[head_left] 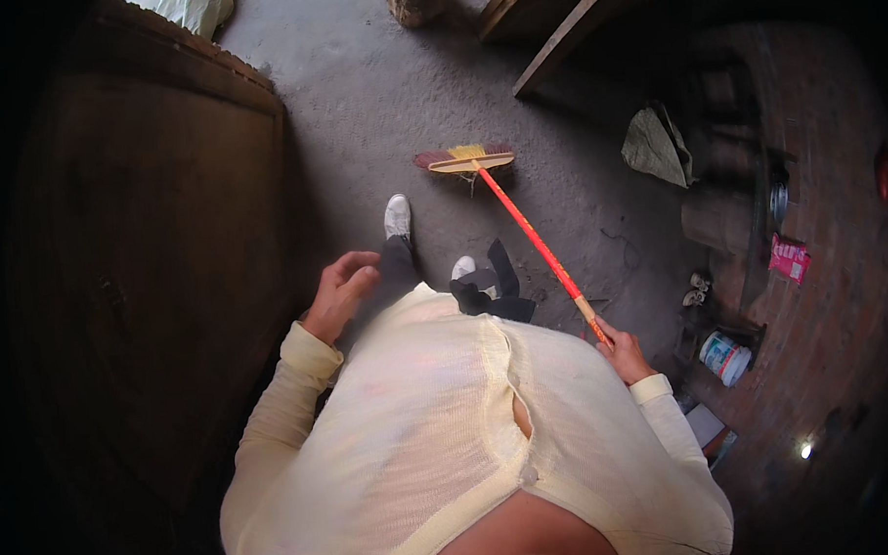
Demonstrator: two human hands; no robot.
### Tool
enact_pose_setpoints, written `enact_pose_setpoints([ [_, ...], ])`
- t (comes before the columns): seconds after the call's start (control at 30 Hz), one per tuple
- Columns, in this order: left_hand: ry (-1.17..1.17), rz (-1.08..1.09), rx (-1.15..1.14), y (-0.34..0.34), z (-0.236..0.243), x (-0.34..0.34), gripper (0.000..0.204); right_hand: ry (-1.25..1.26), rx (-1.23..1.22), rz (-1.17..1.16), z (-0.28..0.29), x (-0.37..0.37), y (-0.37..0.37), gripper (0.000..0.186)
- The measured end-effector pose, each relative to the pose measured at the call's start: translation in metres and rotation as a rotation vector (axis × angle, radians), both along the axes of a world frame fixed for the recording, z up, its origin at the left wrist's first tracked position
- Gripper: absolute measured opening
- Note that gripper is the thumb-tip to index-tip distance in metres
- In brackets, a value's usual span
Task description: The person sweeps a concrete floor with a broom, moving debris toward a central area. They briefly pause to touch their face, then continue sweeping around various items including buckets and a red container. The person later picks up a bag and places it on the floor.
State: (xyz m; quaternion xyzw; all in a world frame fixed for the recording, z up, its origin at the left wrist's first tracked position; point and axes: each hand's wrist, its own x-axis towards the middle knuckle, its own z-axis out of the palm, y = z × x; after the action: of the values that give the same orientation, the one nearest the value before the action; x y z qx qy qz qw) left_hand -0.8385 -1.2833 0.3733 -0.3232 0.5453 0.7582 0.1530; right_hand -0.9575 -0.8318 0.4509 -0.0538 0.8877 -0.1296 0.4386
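A broom (530, 233) with a red handle slants across the floor in front of me. Its head (471, 163), with dark red and yellow bristles, is turned away from me. My right hand (623, 353) is closed around the pale upper end of the handle. To the left, my left hand (343, 293) hangs in the air beside my leg with nothing in it. Its fingers are loosely bent and the thumb stands apart. Below it are my white shoes (397, 216) on the floor.
A large dark wooden cabinet (168, 219) stands close on the left. Wooden beams (565, 36) lean at the far side. A pale sack (656, 145) lies on the right. Along the brick wall (822, 166) are a pink packet (789, 258), a white bucket (725, 358) and a pair of shoes (697, 289).
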Motion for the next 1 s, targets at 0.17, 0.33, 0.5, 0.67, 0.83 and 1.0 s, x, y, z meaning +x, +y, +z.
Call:
enact_pose_setpoints([
  [0.17,-0.014,-0.126,0.052,0.002,-0.003,-0.032,0.026,0.211,-0.184,0.081,-0.054,-0.040,-0.038,0.046],
  [0.33,-0.072,-0.083,-0.063,0.005,0.004,-0.041,0.027,0.281,-0.131,0.082,-0.142,-0.073,-0.054,0.044],
  [0.5,-0.140,-0.156,-0.035,0.034,-0.009,-0.052,0.026,0.148,0.003,-0.125,-0.141,0.008,0.050,0.047],
  [0.67,-0.065,-0.365,-0.018,0.090,-0.027,-0.099,0.025,0.132,0.223,-0.398,-0.092,0.146,0.181,0.050],
  [0.83,0.037,-0.507,0.038,0.153,-0.035,-0.148,0.028,0.096,0.284,-0.557,-0.061,0.233,0.239,0.040],
  [1.0,0.068,-0.632,0.099,0.195,-0.055,-0.178,0.031,0.278,0.142,-0.756,-0.046,0.256,0.215,0.034],
])
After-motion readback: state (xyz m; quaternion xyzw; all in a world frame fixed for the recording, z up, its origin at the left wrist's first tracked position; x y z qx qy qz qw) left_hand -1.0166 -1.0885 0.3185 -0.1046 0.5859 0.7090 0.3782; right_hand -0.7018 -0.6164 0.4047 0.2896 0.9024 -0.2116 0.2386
